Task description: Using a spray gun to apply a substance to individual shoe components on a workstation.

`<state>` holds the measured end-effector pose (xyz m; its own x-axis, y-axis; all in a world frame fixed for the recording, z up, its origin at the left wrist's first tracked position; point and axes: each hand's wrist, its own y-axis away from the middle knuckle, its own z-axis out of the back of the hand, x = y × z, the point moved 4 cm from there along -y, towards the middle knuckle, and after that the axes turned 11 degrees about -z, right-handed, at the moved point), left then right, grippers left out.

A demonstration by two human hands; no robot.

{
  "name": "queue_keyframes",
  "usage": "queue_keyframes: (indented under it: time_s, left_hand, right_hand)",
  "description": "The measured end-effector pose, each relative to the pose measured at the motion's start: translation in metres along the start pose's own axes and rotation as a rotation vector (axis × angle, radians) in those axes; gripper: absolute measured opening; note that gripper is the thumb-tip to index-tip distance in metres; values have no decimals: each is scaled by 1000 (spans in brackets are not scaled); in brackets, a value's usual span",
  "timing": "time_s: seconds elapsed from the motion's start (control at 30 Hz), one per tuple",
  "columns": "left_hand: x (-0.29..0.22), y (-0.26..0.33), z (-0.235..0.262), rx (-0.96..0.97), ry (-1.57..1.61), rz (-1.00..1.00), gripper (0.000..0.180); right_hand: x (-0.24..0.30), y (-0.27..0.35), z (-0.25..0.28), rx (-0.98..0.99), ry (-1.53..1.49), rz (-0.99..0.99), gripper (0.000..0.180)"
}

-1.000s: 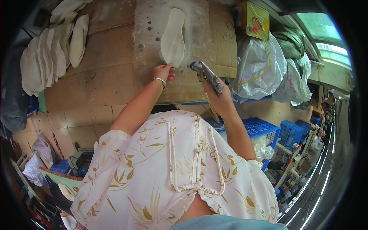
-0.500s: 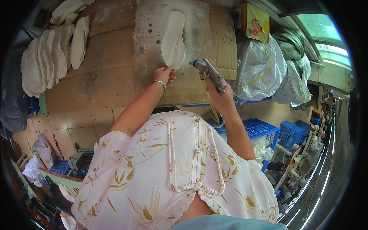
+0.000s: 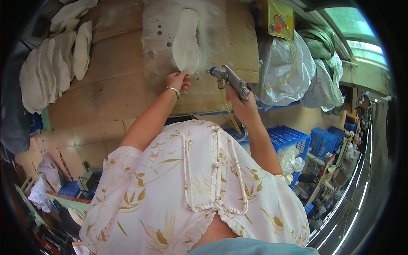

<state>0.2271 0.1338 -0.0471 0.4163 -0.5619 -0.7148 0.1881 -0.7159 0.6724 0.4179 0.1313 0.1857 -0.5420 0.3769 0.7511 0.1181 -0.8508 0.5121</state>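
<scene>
Left hand [image 3: 177,80]: I see it closed in a pinch, thumb and fingertips on the near end of a pale shoe insole [image 3: 185,40]; a silvery bracelet [image 3: 173,90] circles the wrist.
Right hand [image 3: 242,102]: wrapped around the handle of a metal spray gun [image 3: 229,79]; I cannot tell whether a finger presses the trigger.
Insole: lying flat, lengthwise away from the person, on a whitish, crusted patch [image 3: 214,42] of the cardboard [image 3: 106,80] that covers the worktop.
Spray gun: its blue-ringed nozzle points leftward, near the insole's near end but not touching it.
Hoses: I make out a yellowish hose [image 3: 293,68] curving from a yellow tin [image 3: 280,19] at the right down toward the gun, and yellowish tubing [image 3: 229,114] hanging below the gun.
Insole stack [image 3: 46,70]: overlapping pale pieces at the far left of the cardboard, one single insole [image 3: 83,50] just to their right.
Right of the worktop: I have a whitish plastic bag [image 3: 284,76] below the tin, with a green bundle [image 3: 316,40] beyond it.
Below: a blue plastic crate [image 3: 291,138] stands near the right forearm, beside the floral blouse [image 3: 204,170].
</scene>
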Motion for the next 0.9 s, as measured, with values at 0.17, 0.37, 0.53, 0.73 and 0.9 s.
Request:
queue_keyframes:
  time_s: [0.17,0.37,0.53,0.73,0.9]
  left_hand:
    - [0,0,-1,-6,-7,-10,20]
    - [-1,0,1,-6,-5,-7,20]
    - [-3,0,1,-9,-19,-11,20]
    - [-7,5,1,-20,-49,-18,19]
    - [-7,7,-2,10,-62,-4,18]
  right_hand:
    - [-9,-13,12,16,-77,-30,21]
    - [5,-17,34,128,-239,-94,26]
    - [19,-29,60,65,-293,-47,29]
    - [38,-57,80,-96,-284,-23,30]
    - [58,-67,85,-181,-248,9,30]
